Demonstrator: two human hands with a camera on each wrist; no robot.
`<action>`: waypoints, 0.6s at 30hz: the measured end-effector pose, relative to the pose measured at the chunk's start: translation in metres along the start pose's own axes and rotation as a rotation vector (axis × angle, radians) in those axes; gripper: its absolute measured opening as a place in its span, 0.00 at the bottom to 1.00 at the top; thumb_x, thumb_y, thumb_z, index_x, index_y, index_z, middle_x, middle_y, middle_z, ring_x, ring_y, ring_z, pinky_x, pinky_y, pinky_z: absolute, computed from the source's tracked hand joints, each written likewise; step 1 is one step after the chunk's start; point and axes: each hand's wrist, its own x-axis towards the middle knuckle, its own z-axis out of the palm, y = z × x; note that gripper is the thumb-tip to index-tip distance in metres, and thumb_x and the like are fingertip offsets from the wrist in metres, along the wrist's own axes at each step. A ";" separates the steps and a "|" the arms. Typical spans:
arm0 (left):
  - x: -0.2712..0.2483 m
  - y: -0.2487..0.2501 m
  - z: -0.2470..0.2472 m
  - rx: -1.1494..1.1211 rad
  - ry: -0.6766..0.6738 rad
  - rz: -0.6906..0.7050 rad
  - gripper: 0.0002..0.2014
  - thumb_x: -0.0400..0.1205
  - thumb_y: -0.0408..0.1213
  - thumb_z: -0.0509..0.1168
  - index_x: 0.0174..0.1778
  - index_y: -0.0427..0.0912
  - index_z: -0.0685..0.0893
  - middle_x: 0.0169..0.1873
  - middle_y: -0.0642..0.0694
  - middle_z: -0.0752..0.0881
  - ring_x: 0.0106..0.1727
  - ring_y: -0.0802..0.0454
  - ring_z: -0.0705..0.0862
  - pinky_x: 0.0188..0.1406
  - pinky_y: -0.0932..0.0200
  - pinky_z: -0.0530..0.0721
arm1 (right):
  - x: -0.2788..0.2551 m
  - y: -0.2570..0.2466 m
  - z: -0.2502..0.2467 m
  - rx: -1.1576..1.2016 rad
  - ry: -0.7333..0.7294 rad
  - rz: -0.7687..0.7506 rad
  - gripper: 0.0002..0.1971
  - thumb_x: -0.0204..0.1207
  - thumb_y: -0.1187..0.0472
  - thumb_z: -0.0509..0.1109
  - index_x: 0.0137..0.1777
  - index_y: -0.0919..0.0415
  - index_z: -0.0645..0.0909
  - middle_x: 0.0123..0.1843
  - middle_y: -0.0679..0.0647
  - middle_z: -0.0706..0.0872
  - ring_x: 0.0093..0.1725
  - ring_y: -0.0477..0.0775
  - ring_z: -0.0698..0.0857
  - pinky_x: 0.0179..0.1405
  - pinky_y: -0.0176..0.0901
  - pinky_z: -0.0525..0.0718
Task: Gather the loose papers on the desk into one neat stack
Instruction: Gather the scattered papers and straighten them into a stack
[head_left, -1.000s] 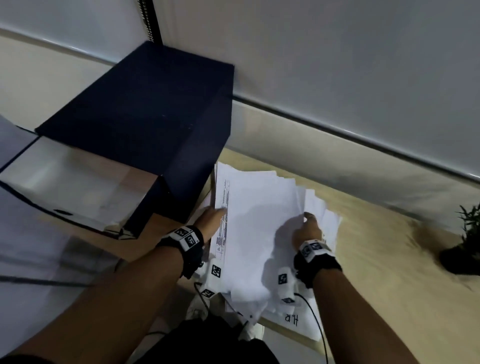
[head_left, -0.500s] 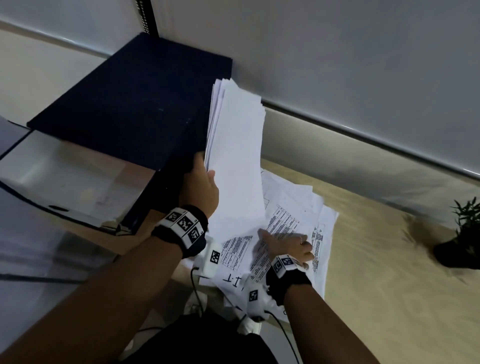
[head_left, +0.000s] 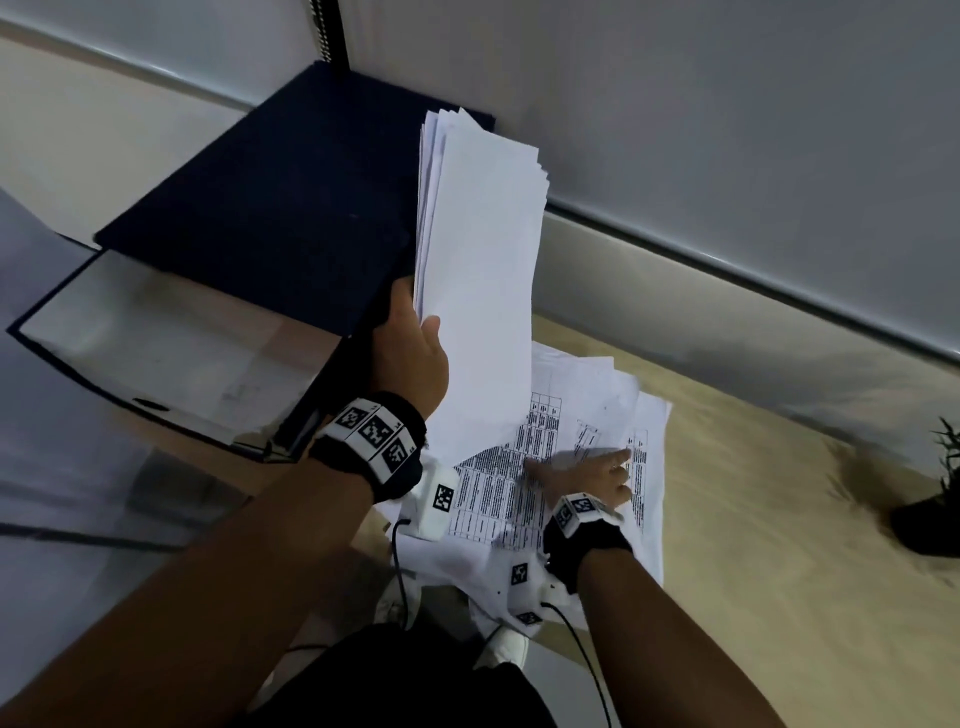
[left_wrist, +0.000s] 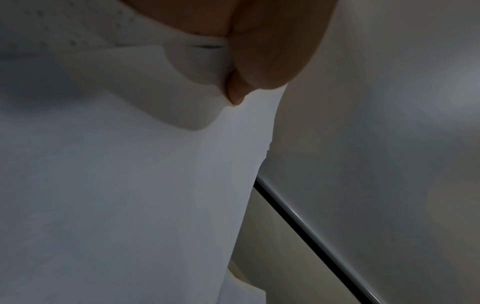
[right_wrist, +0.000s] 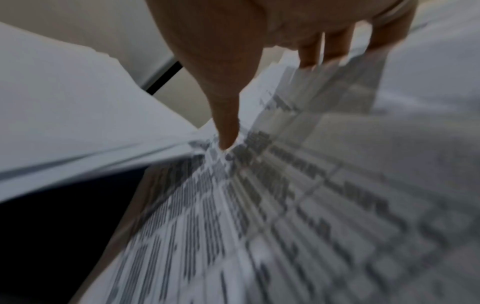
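Note:
My left hand (head_left: 410, 353) grips the lower edge of a thick bundle of white sheets (head_left: 478, 270) and holds it upright above the desk, in front of the dark box. In the left wrist view the thumb (left_wrist: 259, 51) pinches that bundle (left_wrist: 130, 185). More loose printed sheets (head_left: 498, 488) lie fanned on the wooden desk (head_left: 779, 519), some hanging over its near edge. My right hand (head_left: 587, 478) rests flat on them with fingers spread. In the blurred right wrist view, its thumb (right_wrist: 226, 115) presses on the printed sheet (right_wrist: 285, 205).
A dark blue box file (head_left: 291, 208) stands at the left, right beside the papers. A small potted plant (head_left: 930, 509) sits at the desk's right. A grey wall panel (head_left: 727, 156) closes off the back of the desk.
My left hand has lifted the white bundle off the pile and stood it upright, uncovering the printed sheets. My right hand has come down flat onto those sheets.

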 end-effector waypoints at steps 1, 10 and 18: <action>0.000 0.001 0.000 0.004 0.007 0.005 0.20 0.83 0.38 0.63 0.72 0.49 0.72 0.60 0.45 0.88 0.62 0.40 0.85 0.65 0.45 0.81 | -0.006 -0.001 0.007 -0.020 0.008 -0.009 0.70 0.58 0.38 0.82 0.84 0.64 0.34 0.81 0.63 0.60 0.78 0.68 0.63 0.70 0.69 0.69; 0.000 -0.025 0.021 -0.090 -0.120 0.057 0.22 0.82 0.42 0.61 0.72 0.51 0.69 0.66 0.44 0.83 0.68 0.42 0.81 0.70 0.40 0.79 | 0.019 0.023 -0.034 0.094 0.008 -0.099 0.22 0.74 0.57 0.74 0.62 0.72 0.77 0.61 0.70 0.84 0.59 0.70 0.85 0.50 0.48 0.84; -0.028 -0.049 0.054 -0.017 -0.422 -0.185 0.30 0.88 0.35 0.59 0.85 0.44 0.56 0.83 0.39 0.65 0.83 0.41 0.66 0.82 0.46 0.63 | 0.001 0.017 -0.155 0.112 0.394 -0.358 0.15 0.72 0.60 0.74 0.52 0.73 0.81 0.49 0.75 0.86 0.50 0.76 0.86 0.44 0.56 0.82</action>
